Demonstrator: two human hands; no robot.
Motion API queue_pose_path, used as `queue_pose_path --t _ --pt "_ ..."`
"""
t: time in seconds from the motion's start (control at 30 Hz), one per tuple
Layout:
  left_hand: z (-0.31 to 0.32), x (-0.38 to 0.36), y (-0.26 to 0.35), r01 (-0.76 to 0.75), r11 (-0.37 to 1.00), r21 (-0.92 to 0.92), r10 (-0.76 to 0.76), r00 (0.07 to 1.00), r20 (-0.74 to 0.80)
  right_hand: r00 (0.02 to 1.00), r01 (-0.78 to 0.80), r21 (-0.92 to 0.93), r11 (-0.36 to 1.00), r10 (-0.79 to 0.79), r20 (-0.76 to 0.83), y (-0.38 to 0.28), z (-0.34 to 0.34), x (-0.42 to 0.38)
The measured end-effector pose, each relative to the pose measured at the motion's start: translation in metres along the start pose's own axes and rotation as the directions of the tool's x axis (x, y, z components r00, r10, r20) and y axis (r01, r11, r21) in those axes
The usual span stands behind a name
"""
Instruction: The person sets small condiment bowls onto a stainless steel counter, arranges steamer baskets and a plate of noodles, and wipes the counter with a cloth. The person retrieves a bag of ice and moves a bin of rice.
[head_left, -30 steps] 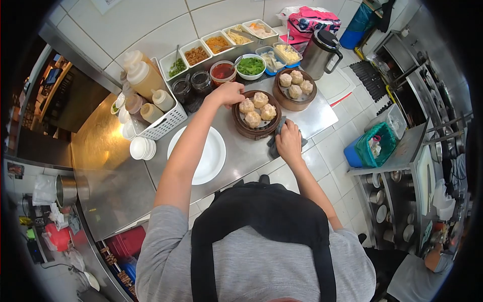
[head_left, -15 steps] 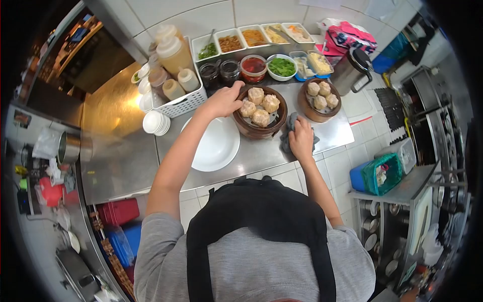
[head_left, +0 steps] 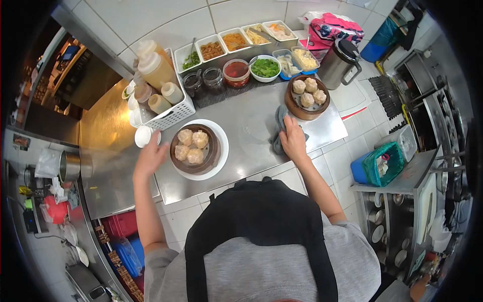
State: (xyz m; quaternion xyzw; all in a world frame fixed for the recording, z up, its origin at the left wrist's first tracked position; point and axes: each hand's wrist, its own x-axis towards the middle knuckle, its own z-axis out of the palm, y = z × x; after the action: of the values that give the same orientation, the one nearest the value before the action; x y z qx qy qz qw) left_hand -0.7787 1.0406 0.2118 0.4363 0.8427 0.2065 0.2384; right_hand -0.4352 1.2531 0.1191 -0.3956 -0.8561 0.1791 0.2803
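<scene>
A round bamboo steamer (head_left: 211, 157) with several pale dumplings (head_left: 192, 146) sits on a white plate (head_left: 224, 146). My left hand (head_left: 152, 155), slightly blurred, is just left of the steamer with thumb and fingers apart, nothing held. Its fingertips overlap a stack of small white cups (head_left: 143, 136) in this view. On the steel counter's right side, my right hand (head_left: 293, 137) is closed over a dark grey cloth (head_left: 278, 145). Beyond that hand stands a second bamboo steamer (head_left: 309, 111), also with several dumplings (head_left: 307, 99).
A white basket of squeeze bottles (head_left: 176, 115) stands at the back left. Along the wall are topping trays (head_left: 210, 48), dark jars (head_left: 214, 79), a red sauce tub (head_left: 236, 72) and a bowl of chopped greens (head_left: 265, 68). A steel jug (head_left: 339, 63) stands at the right.
The nearer steamer has moved left and toward me, onto the white plate. My left hand has left its rim and moved left to the cups. My right hand stays on the cloth.
</scene>
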Motion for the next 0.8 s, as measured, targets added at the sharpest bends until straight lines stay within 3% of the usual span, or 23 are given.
queue_pose_path --t 0.03,0.07,0.13,0.2,0.27,0.3,0.37,0.47,0.6,0.67,0.73,0.8 --pt "-0.013 0.001 0.022 0.036 0.984 0.173 -0.027 0.998 -0.059 0.999 -0.034 -0.005 0.999 0.034 -0.018 -0.006 -0.010 0.006" --pt "-0.015 0.007 0.041 0.029 0.985 0.172 -0.020 0.998 -0.056 0.997 -0.066 -0.010 0.998 0.066 -0.035 -0.009 -0.017 0.012" --pt "-0.006 0.027 0.082 -0.278 0.950 0.143 0.304 0.930 -0.207 0.997 -0.076 -0.104 0.992 0.076 -0.003 0.000 -0.017 0.029" --pt "0.023 0.058 0.138 -0.444 0.891 -0.096 0.438 0.895 -0.084 0.996 -0.086 -0.197 0.977 0.092 0.020 0.005 -0.018 0.041" --pt "0.073 0.104 0.179 -0.576 0.801 -0.164 0.582 0.813 -0.011 0.985 -0.108 -0.252 0.962 0.138 0.104 0.005 -0.021 0.048" --pt "0.102 0.127 0.199 -0.515 0.786 -0.343 0.579 0.807 0.114 0.981 -0.113 -0.260 0.959 0.149 0.123 0.004 -0.023 0.049" --pt "0.163 0.168 0.229 -0.528 0.841 -0.122 0.539 0.837 0.091 0.980 -0.138 -0.238 0.962 0.167 0.107 0.001 -0.027 0.049" --pt "0.206 0.186 0.258 -0.158 0.927 -0.341 0.279 0.898 0.340 0.980 -0.169 -0.185 0.968 0.184 0.070 0.005 -0.032 0.042" --pt "0.223 0.184 0.259 -0.127 0.904 -0.409 0.244 0.937 0.249 0.968 -0.219 -0.132 0.967 0.232 0.094 0.018 -0.048 0.016" --pt "0.222 0.182 0.259 -0.171 0.908 -0.384 0.266 0.941 0.209 0.980 -0.169 0.059 0.984 0.174 -0.094 0.039 -0.060 0.001" --pt "0.216 0.181 0.255 -0.202 0.908 -0.367 0.288 0.938 0.195 0.973 -0.187 0.068 0.980 0.194 -0.125 0.068 -0.066 -0.006" --pt "0.205 0.178 0.246 -0.318 0.919 -0.235 0.375 0.890 0.260 0.967 -0.123 0.095 0.988 0.141 -0.212 0.087 -0.073 -0.007"
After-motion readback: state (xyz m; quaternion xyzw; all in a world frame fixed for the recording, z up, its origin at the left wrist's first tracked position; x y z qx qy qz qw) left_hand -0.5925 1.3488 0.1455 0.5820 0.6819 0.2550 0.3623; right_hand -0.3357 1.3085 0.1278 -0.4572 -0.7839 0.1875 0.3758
